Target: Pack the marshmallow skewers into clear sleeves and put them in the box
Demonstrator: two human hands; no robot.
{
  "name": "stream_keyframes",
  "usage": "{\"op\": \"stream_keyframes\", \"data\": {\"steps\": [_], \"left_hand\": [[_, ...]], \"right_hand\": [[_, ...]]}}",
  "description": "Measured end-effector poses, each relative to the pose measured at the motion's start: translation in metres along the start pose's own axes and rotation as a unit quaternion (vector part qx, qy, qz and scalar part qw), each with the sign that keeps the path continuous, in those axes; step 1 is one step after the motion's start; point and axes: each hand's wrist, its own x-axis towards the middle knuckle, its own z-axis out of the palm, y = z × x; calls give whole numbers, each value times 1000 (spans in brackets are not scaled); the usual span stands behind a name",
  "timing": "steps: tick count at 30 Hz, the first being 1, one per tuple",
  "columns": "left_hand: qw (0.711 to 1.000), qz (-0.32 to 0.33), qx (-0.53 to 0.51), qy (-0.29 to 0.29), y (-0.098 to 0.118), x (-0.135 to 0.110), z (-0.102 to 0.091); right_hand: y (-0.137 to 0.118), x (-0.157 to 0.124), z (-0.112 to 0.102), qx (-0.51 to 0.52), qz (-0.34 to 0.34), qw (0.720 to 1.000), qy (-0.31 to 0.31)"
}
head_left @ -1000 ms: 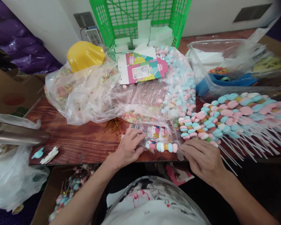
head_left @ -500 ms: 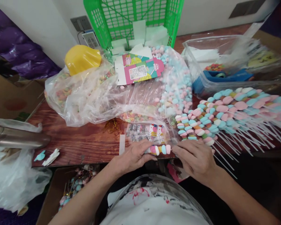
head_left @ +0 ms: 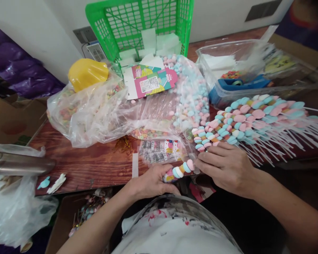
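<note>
A person's two bare hands work apart at the near edge of a reddish wooden table, with a short marshmallow skewer between them. The skewer slants, its pink tip toward 2 o'clock and its printed wrapper toward 8 o'clock. At the skewer's 9 o'clock, the left hand is clamped on the wrapped end between thumb and fingers. At 3 o'clock, the right hand has its fingers bent just beside the pink tip; whether they pinch anything cannot be told. From the skewer, flat printed packets lie near at 10 to 11 o'clock, a clear bag of marshmallows at 12, and a pile of marshmallow sticks at 2, beyond the right hand.
</note>
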Motion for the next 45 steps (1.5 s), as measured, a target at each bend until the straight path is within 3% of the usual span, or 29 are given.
{"op": "stream_keyframes", "data": {"steps": [6,12,18,24,27,34,38,42,45], "left_hand": [[984,-96,-151,18,7,5,7],[991,-35,-122,32,16,15,15],[991,-52,-105,64,19,9,17],[988,-38,-122,82,20,10,23],[991,-33,-104,80,22,15,25],[993,15,-81,82,25,20,26],[980,-39,-187,50,21,11,9],[955,-135,-260,-41,15,1,1],[951,-163,-262,-9,12,-1,6]], "right_hand": [[-11,5,-3,12,-20,1000,5],[-22,11,6,20,6,1000,-18],[-7,19,-1,9,32,997,-73],[-14,17,0,2,-5,985,-174],[-23,18,1,19,-14,981,-194],[-34,20,18,82,-6,989,-126],[-23,13,17,78,14,995,-56],[-11,14,3,60,14,998,-13],[-4,16,-4,67,38,997,-16]]}}
